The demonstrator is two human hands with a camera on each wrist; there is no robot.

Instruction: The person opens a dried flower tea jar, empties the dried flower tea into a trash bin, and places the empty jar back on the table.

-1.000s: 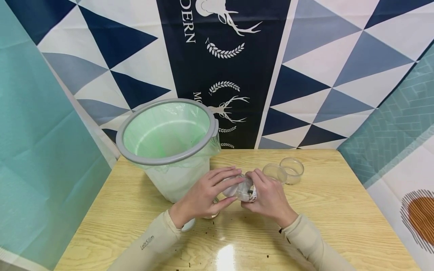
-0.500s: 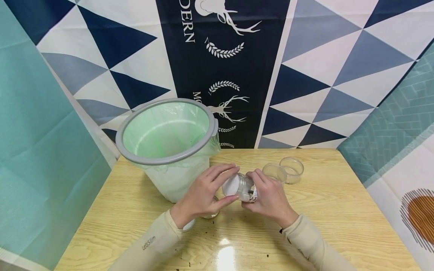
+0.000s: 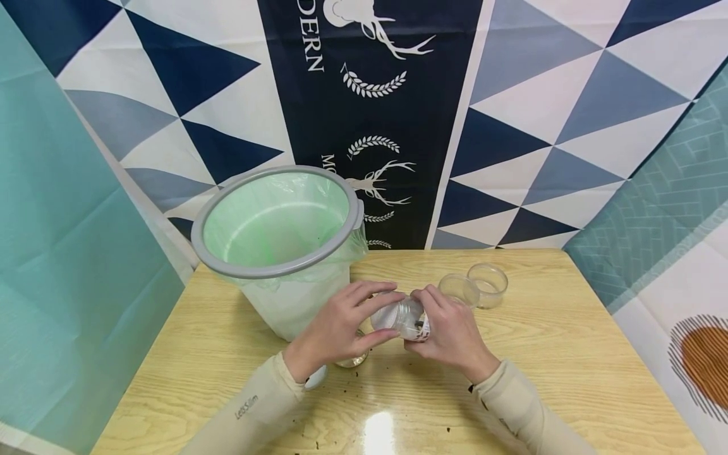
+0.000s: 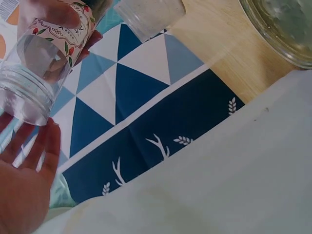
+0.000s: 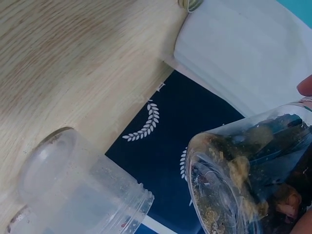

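A: Head view, quick: bin [image 3: 273, 221] far left on table [image 3: 569, 354], small jar [image 3: 406, 318] held above table centre.

B: Grip?

A: Right hand [image 3: 452, 332] wraps the labelled body, left hand [image 3: 335, 328] pinches its mouth end. Looks light, rigid, slick; hold the body.

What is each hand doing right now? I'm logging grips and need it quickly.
Left hand: fingers curled round the mouth end of the jar, gripping it.
Right hand: gripping the same jar by its labelled body.
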